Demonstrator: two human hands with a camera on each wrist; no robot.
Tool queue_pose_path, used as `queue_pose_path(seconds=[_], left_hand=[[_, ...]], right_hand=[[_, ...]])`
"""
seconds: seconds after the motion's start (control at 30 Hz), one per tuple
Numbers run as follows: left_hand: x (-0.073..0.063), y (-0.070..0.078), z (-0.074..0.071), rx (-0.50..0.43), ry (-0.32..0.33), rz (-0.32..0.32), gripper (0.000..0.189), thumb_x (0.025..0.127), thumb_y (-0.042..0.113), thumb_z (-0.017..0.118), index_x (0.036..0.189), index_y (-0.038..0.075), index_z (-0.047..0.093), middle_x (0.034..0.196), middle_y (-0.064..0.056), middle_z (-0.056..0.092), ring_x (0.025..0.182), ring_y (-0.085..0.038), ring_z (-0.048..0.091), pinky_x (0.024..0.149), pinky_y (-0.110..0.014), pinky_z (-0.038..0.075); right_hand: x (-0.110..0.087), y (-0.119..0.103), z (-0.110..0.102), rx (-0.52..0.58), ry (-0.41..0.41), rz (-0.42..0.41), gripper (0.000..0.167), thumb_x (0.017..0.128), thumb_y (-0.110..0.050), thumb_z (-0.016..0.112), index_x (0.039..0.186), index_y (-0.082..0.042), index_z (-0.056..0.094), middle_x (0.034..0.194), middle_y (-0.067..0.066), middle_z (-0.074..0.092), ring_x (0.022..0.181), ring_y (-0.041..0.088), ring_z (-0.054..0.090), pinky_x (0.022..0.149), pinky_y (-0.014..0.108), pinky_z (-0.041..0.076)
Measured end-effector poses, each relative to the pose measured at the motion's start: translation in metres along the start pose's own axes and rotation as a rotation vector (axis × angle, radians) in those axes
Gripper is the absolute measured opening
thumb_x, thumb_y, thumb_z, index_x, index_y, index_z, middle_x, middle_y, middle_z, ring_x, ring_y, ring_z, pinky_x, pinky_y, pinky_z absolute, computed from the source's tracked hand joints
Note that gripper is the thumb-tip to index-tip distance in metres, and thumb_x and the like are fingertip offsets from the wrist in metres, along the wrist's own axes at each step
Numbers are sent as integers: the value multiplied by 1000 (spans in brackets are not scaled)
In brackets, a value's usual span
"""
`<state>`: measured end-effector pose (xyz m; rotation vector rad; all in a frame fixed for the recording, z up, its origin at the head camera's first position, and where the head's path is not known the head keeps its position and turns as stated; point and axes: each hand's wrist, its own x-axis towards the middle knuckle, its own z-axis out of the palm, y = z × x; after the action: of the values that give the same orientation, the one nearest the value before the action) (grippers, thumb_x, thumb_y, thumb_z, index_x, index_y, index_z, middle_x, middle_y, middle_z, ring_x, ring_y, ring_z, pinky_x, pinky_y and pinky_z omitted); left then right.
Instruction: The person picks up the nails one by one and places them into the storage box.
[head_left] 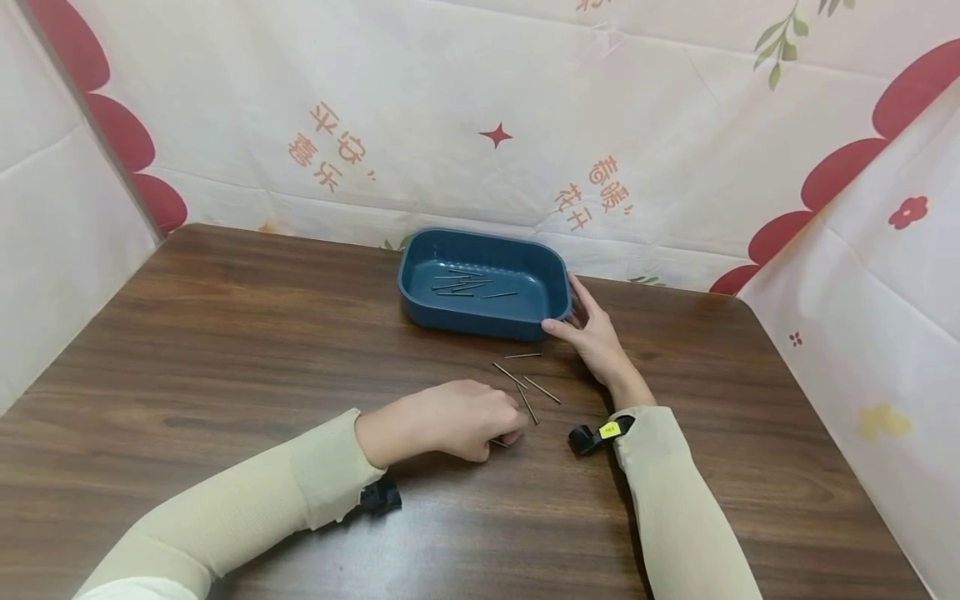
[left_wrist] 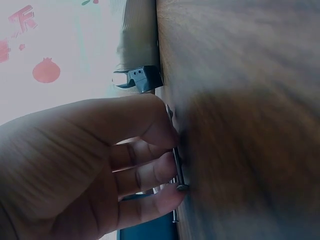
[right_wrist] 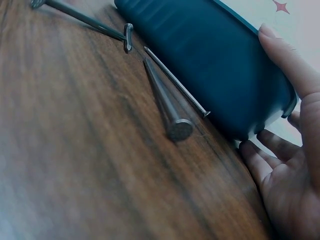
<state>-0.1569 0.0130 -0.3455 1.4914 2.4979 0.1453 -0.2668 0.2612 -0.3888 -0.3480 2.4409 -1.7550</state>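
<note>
A blue rectangular container (head_left: 480,322) stands at the back of the table, with several nails (head_left: 500,294) lying inside. My right hand (head_left: 598,340) grips its near right corner, thumb at the rim and fingers against the outer side. In front of the container, several loose nails (head_left: 542,390) lie on the wood. Left of them, my left hand (head_left: 461,419) is down at the tabletop with curled fingers. The left wrist view shows its thumb and fingertips pinching a nail (left_wrist: 178,167) close to the surface. In the right wrist view, a nail (right_wrist: 167,100) lies beside the container wall.
The brown wooden table (head_left: 225,350) meets a patterned cloth (head_left: 450,108) at the back, and more cloth hangs on both sides. A black wrist device (head_left: 592,437) with a yellow label is at the right sleeve.
</note>
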Motion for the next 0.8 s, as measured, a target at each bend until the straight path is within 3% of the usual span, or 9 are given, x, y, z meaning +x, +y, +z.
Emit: queue_pose_path(seconds=[0.47, 0.8], left_hand=[[0, -2, -2, -38, 20, 16, 26, 79, -5, 69, 88, 19, 63, 79, 11, 55, 71, -6, 50, 59, -19, 38], [1, -3, -7, -63, 15, 24, 26, 82, -5, 68, 93, 18, 65, 84, 9, 60, 74, -6, 53, 62, -19, 41]], right_hand=[[-1, 2, 0, -11, 1, 6, 89, 96, -16, 67, 163, -32, 11, 169, 9, 21, 156, 30, 25, 124, 49, 26], [1, 1, 0, -10, 4, 7, 89, 96, -16, 68, 163, -33, 12, 169, 9, 22, 156, 29, 25, 125, 48, 26]])
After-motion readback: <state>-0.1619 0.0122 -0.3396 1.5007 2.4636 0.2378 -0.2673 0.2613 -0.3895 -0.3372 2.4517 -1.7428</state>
